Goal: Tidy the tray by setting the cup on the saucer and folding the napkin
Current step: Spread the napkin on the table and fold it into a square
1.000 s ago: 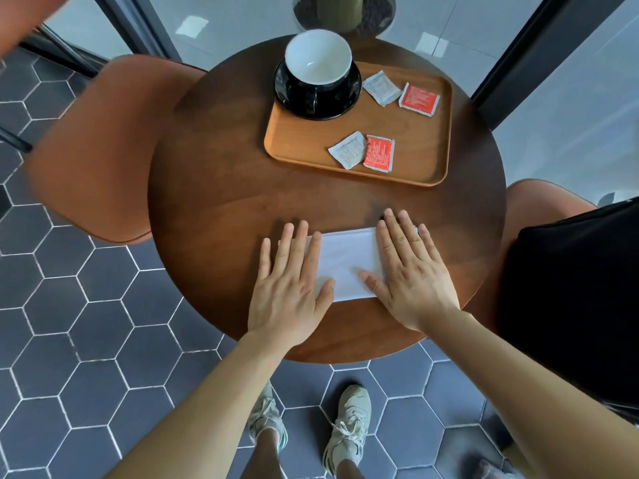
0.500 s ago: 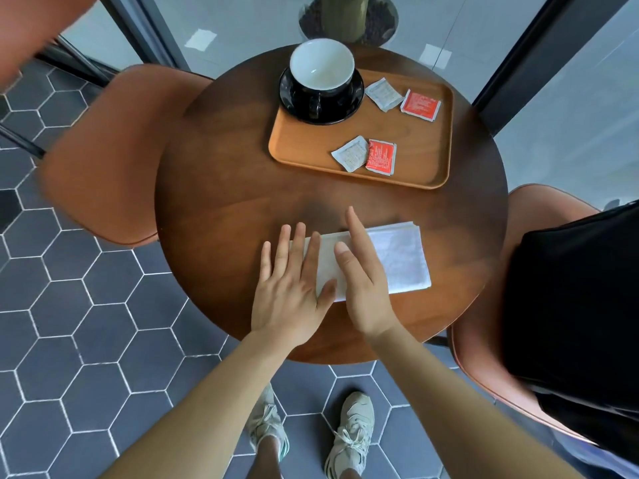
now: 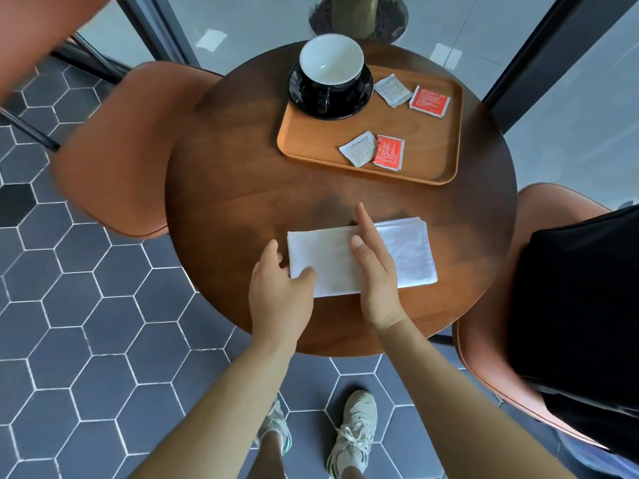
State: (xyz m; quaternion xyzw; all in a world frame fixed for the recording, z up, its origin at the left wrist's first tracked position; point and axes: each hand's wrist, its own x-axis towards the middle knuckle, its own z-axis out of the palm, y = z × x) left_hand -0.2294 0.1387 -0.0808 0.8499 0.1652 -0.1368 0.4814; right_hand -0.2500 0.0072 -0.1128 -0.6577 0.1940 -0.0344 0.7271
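**Bench** (image 3: pixel 242 188): round, dark wood, centre of the frame.

**Tray** (image 3: pixel 446 133): light wood with rounded corners, on the bench in the upper right of the frame.

**Saucer** (image 3: pixel 363 95): black, at the tray's upper left corner.

**Cup** (image 3: pixel 331 60): black outside and white inside, standing upright on the saucer. It looks empty.

**Sachets**: four, lying flat on the tray.
- A white sachet (image 3: pixel 392 89) and a red sachet (image 3: pixel 429 102) lie just right of the saucer.
- A second white sachet (image 3: pixel 358 152) touches a second red sachet (image 3: pixel 389 152) near the tray's lower edge.

**Napkin** (image 3: pixel 404 254): white, folded into a long rectangle. It lies on the bare bench below the tray, well apart from it, near the bench's lower edge.

**Left hand** (image 3: pixel 280 299): at the napkin's left end, grasping it. The thumb lies on top of the lower left corner and the fingers curl in at the left edge.

**Right hand** (image 3: pixel 377 271): released, fingers straight and together. It stands on its edge across the middle of the napkin and presses it to the bench.

**Chairs**: one orange chair (image 3: pixel 114 150) is left of the bench. A second orange chair (image 3: pixel 484 357) at the right of the frame carries a black item (image 3: pixel 570 305).

**Floor** (image 3: pixel 86 323): grey hexagonal tiles. Two pale shoes (image 3: pixel 352 433) show at the bottom centre.
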